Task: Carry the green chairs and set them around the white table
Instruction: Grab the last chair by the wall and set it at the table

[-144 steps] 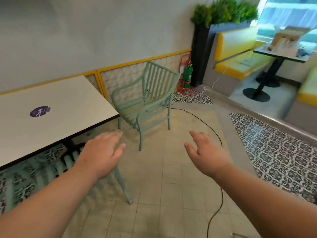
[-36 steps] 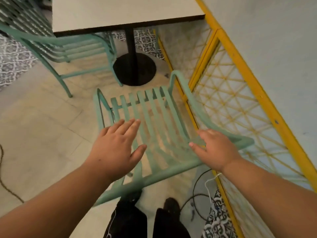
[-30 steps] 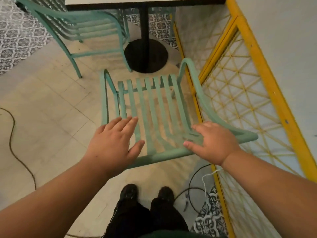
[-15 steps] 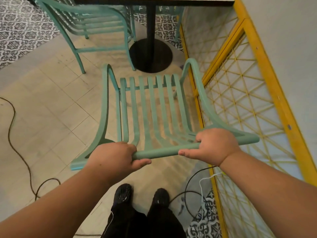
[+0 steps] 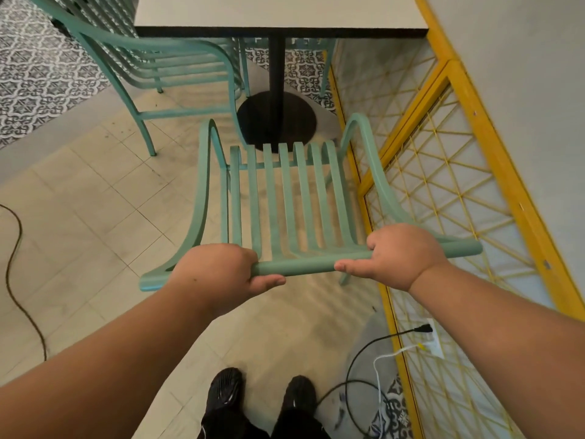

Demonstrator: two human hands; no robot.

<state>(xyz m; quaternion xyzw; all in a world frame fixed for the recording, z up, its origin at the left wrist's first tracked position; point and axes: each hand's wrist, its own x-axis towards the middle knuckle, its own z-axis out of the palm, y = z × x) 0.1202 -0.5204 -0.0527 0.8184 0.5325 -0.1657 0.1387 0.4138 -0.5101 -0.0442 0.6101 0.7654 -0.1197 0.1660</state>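
Chair [image 5: 286, 198] held by its top rail: left grip [image 5: 218, 274] and right grip [image 5: 402, 258] both curl tight round the rail, apart from each other. Its seat points away from them toward the bench [image 5: 278, 11], whose black post stands just beyond. A second chair [image 5: 152, 61] sits beyond the left grip, partly under the bench.

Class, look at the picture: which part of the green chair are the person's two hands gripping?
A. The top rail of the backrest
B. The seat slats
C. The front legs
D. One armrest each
A: both the left hand and the right hand are closed around the round top rail of the green chair, with the armrests and seat slats untouched beyond them.
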